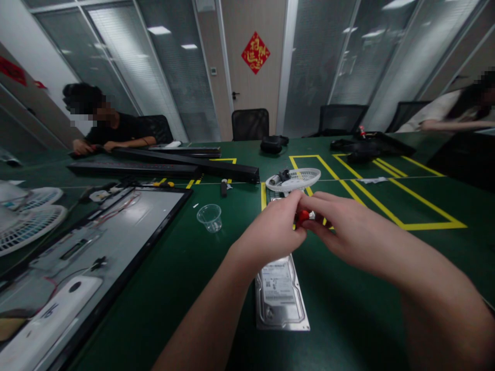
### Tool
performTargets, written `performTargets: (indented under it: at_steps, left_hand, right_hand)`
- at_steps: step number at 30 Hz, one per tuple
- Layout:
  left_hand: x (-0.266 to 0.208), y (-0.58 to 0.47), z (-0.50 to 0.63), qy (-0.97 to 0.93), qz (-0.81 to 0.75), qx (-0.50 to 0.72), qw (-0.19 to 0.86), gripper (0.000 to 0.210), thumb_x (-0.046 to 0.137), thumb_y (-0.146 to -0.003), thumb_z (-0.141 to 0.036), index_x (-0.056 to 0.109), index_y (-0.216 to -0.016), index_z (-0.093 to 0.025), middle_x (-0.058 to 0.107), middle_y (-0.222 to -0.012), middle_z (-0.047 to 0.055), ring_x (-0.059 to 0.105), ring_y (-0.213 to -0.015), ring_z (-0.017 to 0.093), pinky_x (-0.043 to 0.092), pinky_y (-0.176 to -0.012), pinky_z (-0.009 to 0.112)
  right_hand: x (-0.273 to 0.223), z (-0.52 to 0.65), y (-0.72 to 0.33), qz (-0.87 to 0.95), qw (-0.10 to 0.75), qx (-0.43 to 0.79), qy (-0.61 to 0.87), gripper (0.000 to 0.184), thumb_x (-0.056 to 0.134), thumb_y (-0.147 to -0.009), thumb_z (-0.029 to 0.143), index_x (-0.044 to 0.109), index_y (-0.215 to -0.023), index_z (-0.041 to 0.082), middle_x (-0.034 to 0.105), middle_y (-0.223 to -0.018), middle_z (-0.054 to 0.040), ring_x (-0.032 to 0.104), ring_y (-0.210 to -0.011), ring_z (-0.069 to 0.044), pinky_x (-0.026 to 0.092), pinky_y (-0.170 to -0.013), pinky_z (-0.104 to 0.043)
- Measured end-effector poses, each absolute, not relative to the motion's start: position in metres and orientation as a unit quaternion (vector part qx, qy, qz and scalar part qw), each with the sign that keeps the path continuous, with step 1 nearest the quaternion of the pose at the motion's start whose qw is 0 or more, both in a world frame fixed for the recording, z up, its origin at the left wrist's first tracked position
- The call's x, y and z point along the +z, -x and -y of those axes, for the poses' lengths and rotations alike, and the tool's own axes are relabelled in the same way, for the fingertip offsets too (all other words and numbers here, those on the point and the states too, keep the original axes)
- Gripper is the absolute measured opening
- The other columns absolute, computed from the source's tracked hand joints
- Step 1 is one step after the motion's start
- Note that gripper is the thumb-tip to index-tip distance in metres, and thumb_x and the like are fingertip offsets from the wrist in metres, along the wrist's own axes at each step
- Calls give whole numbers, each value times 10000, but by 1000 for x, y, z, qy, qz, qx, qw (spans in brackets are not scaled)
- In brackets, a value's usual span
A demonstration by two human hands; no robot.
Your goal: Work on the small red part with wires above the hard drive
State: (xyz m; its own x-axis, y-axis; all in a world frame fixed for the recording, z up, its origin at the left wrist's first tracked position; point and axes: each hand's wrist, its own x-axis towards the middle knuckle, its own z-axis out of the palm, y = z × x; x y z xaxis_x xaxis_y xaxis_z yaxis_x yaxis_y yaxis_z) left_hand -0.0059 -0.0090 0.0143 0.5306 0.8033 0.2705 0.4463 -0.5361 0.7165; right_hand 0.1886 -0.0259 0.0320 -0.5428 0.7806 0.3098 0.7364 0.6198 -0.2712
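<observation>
left hand [270, 226], right hand [342, 224], red piece [303, 216] between, hard drive [280, 296]

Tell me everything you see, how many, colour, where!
table: one, green, middle
hard drive: one, silver, front centre
red item: one, red, centre
cup: one, clear, left of centre
round grilles: at least three, white, centre and left
framed panel: one, grey, left
casing: one, white, near left
long bars: several, black, far left
dark items: several, black, far side
tape strips: several, yellow, on table
chairs: four, black, behind table
glass panels: several, grey, back
door: one, brown, back
sign: one, red and gold, on door
people: two, dark top left, pale top right
left hand: one, bare, centre
right hand: one, bare, centre right
</observation>
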Motion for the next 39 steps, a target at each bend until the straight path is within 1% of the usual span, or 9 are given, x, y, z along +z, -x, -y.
performTargets:
  at_steps: [3, 10, 16, 22, 25, 29, 33, 35, 39]
  left_hand:
    - [14, 5, 8, -821, -377, 306, 300, 344, 643, -849, -72, 613, -1162, -210, 757, -1194, 100, 720, -1097, 281, 577, -923, 410]
    - [13, 5, 8, -819, -386, 298, 304, 285, 656, -840, -79, 624, -1093, -205, 768, -1123, 85, 726, -996, 260, 566, -836, 388]
    - [13, 5, 9, -814, -382, 306, 312, 358, 650, -851, -72, 612, -1174, -220, 769, -1168, 82, 733, -1070, 269, 580, -911, 395]
    - [14, 5, 8, -819, -385, 293, 308, 283, 671, -837, -78, 604, -1079, -209, 770, -1127, 87, 736, -1010, 264, 570, -842, 381]
    - [14, 5, 9, -819, -386, 292, 308, 294, 657, -854, -66, 609, -1108, -208, 774, -1145, 95, 739, -1047, 272, 579, -876, 387]
    - [13, 6, 9, -820, -376, 306, 305, 364, 642, -878, -67, 617, -1211, -214, 770, -1189, 97, 737, -1098, 276, 585, -923, 398]
    - [12, 5, 8, -825, -382, 296, 294, 299, 676, -842, -95, 612, -1112, -207, 759, -1164, 100, 723, -1047, 278, 572, -863, 398]
    - [12, 5, 8, -826, -386, 288, 294, 276, 659, -846, -91, 611, -1093, -205, 761, -1143, 98, 721, -1027, 276, 562, -844, 396]
    - [14, 6, 9, -822, -377, 296, 306, 297, 638, -864, -85, 613, -1134, -205, 765, -1158, 92, 729, -1058, 278, 566, -881, 401]
  right_hand:
    - [33, 25, -189, 882, 207, 58, 420, 312, 558, -952, 30, 725, -1128, 226, 781, -1162, -86, 734, -975, -245, 521, -821, -352]
    - [31, 25, -188, 849, 175, 35, 497, 204, 657, -1052, 302, 753, -1212, 220, 809, -1071, -100, 716, -832, -268, 483, -702, -374]
    - [32, 23, -189, 884, 212, 52, 413, 309, 572, -939, 21, 752, -1080, 229, 788, -1178, -81, 743, -982, -240, 523, -816, -337]
    - [30, 25, -188, 846, 162, 40, 507, 205, 689, -1035, 317, 761, -1199, 217, 813, -1024, -92, 717, -797, -261, 484, -691, -366]
    - [30, 24, -188, 860, 180, 50, 474, 160, 672, -1019, 211, 745, -1160, 225, 803, -1100, -87, 728, -886, -255, 502, -744, -357]
    - [30, 22, -189, 886, 210, 57, 410, 306, 574, -934, -1, 731, -1072, 223, 778, -1191, -82, 735, -1002, -237, 516, -852, -348]
    - [29, 23, -187, 851, 171, 34, 496, 113, 680, -1017, 235, 753, -1103, 223, 799, -1005, -80, 716, -807, -263, 476, -699, -372]
    - [29, 24, -187, 840, 159, 27, 519, 149, 696, -1034, 326, 760, -1122, 224, 804, -985, -83, 703, -766, -266, 462, -674, -378]
    - [32, 25, -188, 865, 191, 60, 459, 219, 660, -992, 138, 740, -1169, 240, 796, -1157, -75, 734, -949, -259, 506, -768, -361]
